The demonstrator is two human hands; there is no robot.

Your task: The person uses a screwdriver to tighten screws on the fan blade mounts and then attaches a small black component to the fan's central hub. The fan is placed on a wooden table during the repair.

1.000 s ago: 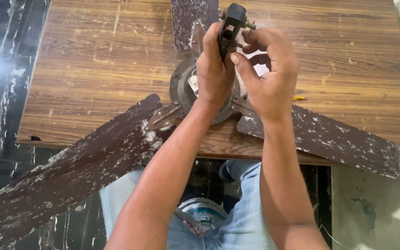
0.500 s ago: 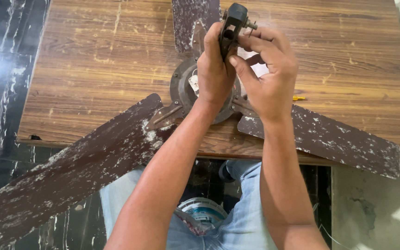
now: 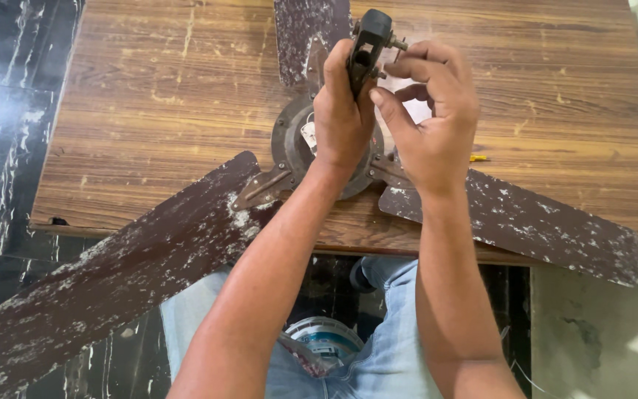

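**Fan hanger fitting held at the hub — grip and orientation**

Head view. A ceiling fan [image 3: 311,159] lies flat on a wooden table [image 3: 149,111], its round hub near the table's front middle. Three worn brown blades, flecked white, leave the hub: one toward 12 o'clock [image 3: 308,29], one toward 8 o'clock [image 3: 105,295] running past the table edge, one toward 4 o'clock [image 3: 526,225].

Left hand [image 3: 342,122]: clenched around the lower part of a dark hanger fitting [image 3: 369,41] that stands up from the hub centre, thumb side against its shaft. Right hand [image 3: 433,122]: fingers curled, index finger and thumb pinching at a small bolt [image 3: 399,46] that sticks out of the fitting's top toward 3 o'clock. Whether the bolt is loose or tight cannot be told.

Orientation. The fitting's long axis runs up from the hub toward the camera, leaning slightly to 12–1 o'clock in the picture; its rounded head is the end nearest the lens. The bolt crosses that axis, roughly along the 9–3 line.

Judgement on technique. The left hand should brace the fitting so it does not twist while the right works the bolt; keep the pinch square on the bolt's end so it turns along its own axis, not cocked. Small hardware could drop off the table, so stay over the hub.

Also noted: a small yellow object [image 3: 479,158] on the table at 3 o'clock of the hub; a round white-and-teal item [image 3: 325,336] on the person's lap below the table edge.
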